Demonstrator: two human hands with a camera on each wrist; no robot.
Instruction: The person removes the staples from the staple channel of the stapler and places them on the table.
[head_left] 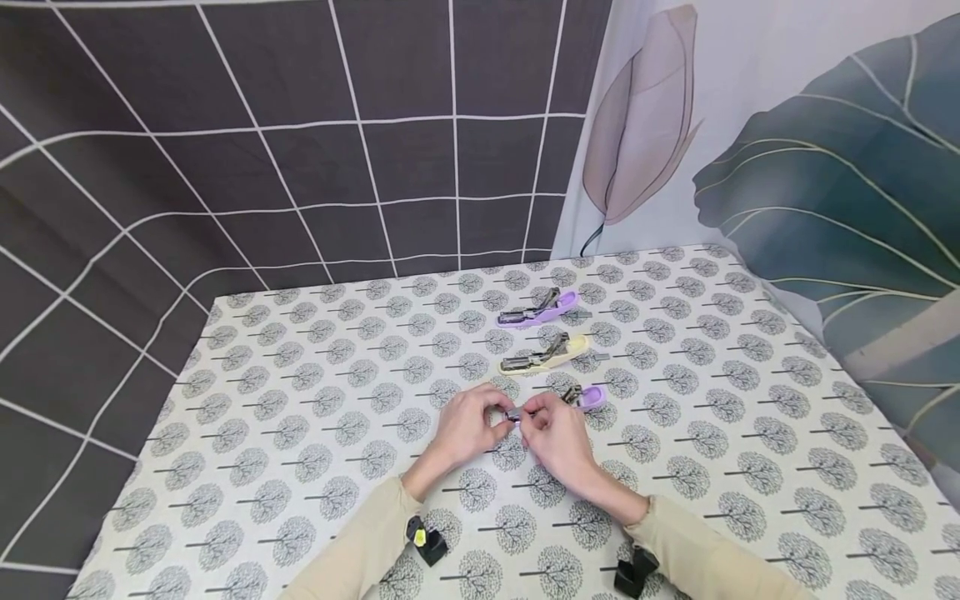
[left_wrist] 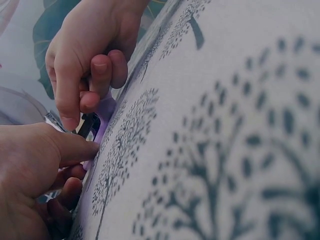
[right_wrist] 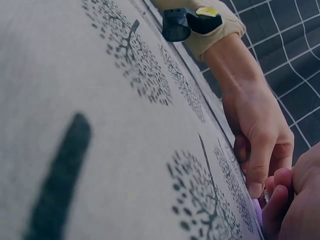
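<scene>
My left hand [head_left: 468, 423] pinches the left end of the nearest stapler, which has a purple body [head_left: 594, 397] and a metal mechanism [head_left: 572, 394]. Over that same end, the thumb and fingertips of my right hand [head_left: 557, 435] pinch a small grey staple strip [head_left: 514, 412], mostly hidden by the fingers. Both hands meet close above the cloth. In the left wrist view, purple plastic [left_wrist: 105, 112] shows beneath the right hand [left_wrist: 92, 65], beside the left thumb. The right wrist view shows the left hand [right_wrist: 257, 125] with its thumb pointing down at the stapler.
Beyond the hands lie a yellow stapler [head_left: 546, 357] and another purple stapler [head_left: 540, 310], both opened up. A short grey strip [head_left: 600, 357] lies at the yellow one's right end. A tree-print cloth [head_left: 315, 400] covers the table; a dark grid curtain [head_left: 300, 167] hangs behind.
</scene>
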